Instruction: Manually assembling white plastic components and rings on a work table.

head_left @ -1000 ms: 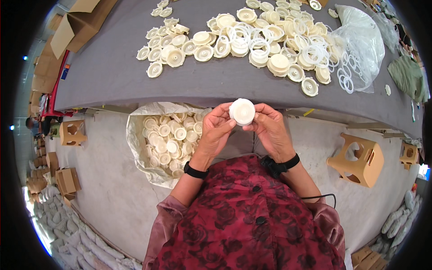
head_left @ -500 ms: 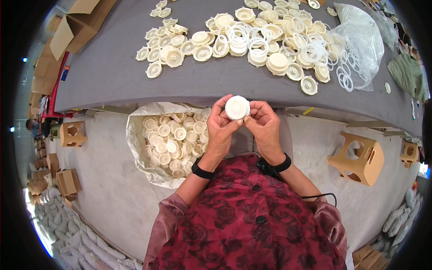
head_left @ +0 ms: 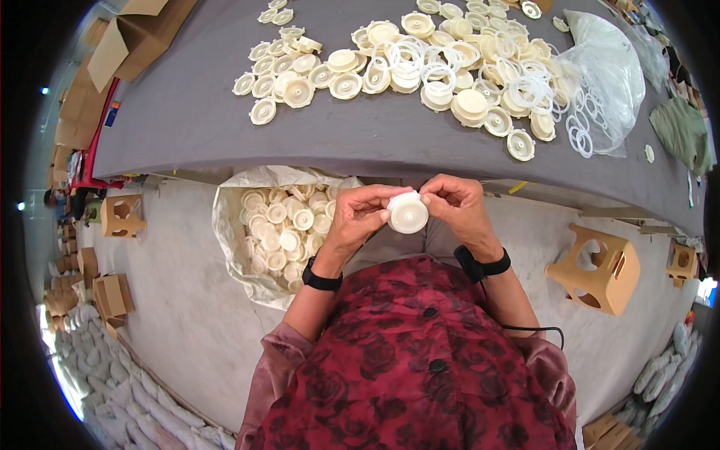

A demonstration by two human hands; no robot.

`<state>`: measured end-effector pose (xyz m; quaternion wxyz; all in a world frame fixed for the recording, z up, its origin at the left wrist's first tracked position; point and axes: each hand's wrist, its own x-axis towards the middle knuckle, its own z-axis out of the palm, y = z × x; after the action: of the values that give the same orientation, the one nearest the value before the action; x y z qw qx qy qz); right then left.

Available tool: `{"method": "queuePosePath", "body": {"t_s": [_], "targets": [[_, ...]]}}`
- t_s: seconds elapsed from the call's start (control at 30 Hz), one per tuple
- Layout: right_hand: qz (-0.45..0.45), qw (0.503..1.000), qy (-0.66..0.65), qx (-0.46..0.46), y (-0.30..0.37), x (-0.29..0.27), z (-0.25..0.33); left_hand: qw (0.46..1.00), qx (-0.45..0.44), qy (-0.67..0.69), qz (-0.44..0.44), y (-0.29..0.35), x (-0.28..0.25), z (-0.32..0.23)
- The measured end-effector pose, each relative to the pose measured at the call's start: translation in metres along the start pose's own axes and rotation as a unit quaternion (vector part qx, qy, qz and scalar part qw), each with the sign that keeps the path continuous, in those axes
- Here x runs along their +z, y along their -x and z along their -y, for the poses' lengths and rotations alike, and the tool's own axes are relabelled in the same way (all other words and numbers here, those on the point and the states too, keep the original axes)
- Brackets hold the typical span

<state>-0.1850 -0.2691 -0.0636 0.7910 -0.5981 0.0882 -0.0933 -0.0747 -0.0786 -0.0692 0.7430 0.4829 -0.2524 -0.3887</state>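
Between my hands, over my lap and just short of the table edge, is a round white plastic cap (head_left: pixel 409 214) with a small raised centre. My left hand (head_left: pixel 358 216) pinches its left side between thumb and fingers. The fingertips of my right hand (head_left: pixel 455 206) are closed at its upper right rim; whether they also hold a thin ring there is too small to tell. Beyond my hands, cream caps (head_left: pixel 345 85) lie piled on the table, with translucent white rings (head_left: pixel 439 77) scattered over them.
Below the table's grey cloth (head_left: pixel 225 142), a white woven sack (head_left: pixel 229 255) full of similar caps stands left of my legs. A clear plastic bag (head_left: pixel 611 67) with rings lies at the table's right. A tan stool (head_left: pixel 607 270) stands right; an open cardboard box (head_left: pixel 135 45) is far left.
Both hands have come lower and nearer to me, spreading apart somewhat. The cap has moved down and slightly right, and its face has tilted. The right fingers have shifted to its upper right rim.
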Motion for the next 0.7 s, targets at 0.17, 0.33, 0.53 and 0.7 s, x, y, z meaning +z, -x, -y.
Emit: {"method": "queuePosePath", "body": {"t_s": [0.17,0.33,0.53,0.7], "targets": [[0.051,0.997,0.016,0.054,0.001,0.009,0.007,0.998,-0.006,-0.065,0.024,-0.006,-0.003,0.003],[0.06,0.994,0.093,0.028,0.0,0.011,0.009,0.995,-0.081,-0.053,0.021,-0.008,-0.002,-0.005],[0.086,0.971,0.2,-0.104,-0.007,0.024,0.006,0.967,-0.157,-0.196,0.034,0.016,-0.033,-0.032],[-0.019,0.907,0.377,-0.186,-0.043,-0.001,0.028,0.763,-0.213,-0.605,0.083,0.068,-0.082,-0.073]]}}
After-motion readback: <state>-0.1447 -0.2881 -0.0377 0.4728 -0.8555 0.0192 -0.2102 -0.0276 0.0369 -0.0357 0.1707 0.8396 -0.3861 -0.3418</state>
